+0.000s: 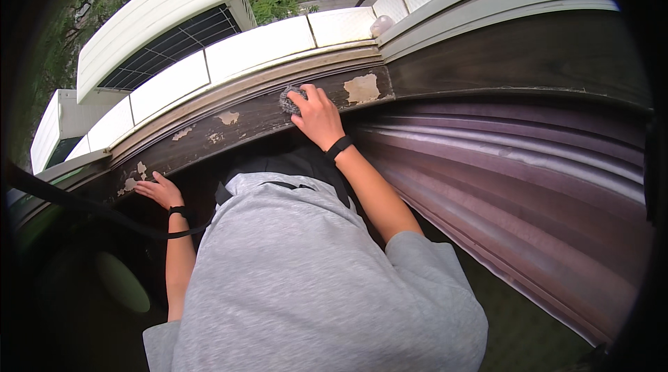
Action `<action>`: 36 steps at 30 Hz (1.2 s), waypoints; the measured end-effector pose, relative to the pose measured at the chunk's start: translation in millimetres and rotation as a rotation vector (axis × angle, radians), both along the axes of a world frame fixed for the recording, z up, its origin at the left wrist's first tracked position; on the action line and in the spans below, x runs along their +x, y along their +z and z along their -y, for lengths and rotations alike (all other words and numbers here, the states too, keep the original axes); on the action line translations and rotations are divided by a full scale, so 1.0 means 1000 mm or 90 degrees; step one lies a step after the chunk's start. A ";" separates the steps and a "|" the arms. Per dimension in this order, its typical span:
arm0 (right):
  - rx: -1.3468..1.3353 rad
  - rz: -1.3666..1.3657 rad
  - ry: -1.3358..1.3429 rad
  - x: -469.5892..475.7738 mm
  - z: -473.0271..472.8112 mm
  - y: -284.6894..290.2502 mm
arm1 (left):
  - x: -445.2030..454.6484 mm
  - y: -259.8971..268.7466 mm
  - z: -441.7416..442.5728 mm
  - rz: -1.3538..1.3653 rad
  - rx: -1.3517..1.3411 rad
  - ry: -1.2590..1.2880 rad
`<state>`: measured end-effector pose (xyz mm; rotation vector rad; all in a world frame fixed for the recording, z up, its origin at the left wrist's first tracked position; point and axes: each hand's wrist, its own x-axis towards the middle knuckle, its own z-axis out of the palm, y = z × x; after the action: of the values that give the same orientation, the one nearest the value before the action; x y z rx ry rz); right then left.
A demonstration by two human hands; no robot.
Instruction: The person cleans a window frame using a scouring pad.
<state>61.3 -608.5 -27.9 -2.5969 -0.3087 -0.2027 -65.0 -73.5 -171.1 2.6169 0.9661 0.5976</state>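
Observation:
A dark wooden windowsill (261,113) runs across in front of me, its surface worn through to pale patches in several spots. My right hand (319,116) grips a grey steel-wool scourer (290,100) and presses it on the sill. Just right of that hand is a large bare patch (362,88). At the sill's left end, my left hand (160,192) rests with its fingers apart and holds nothing. Its fingertips lie beside a smaller pale patch (130,184). Each wrist wears a black band.
Beyond the sill lie the window track (250,73) and a white tiled outer ledge (261,48). White air-conditioner units (162,17) stand outside. A purple curtain (511,179) hangs on the right. A black strap (104,210) crosses at left.

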 end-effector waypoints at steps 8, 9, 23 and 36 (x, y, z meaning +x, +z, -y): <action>-0.096 0.033 -0.234 0.006 0.099 -0.017 | -0.009 0.024 0.026 -0.050 0.016 0.012; -0.091 0.030 -0.228 0.006 0.084 -0.016 | -0.007 0.027 0.028 -0.062 0.022 0.007; 0.079 -0.111 0.249 -0.011 -0.207 -0.003 | -0.028 0.063 0.036 -0.067 -0.065 -0.082; 0.249 -0.130 0.466 -0.036 -0.431 -0.010 | -0.019 0.136 -0.050 -0.039 -0.120 -0.371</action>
<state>25.0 -177.3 -37.6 -1.9496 -0.9958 0.2382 -83.7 -23.2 -34.8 2.5703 0.2232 0.2639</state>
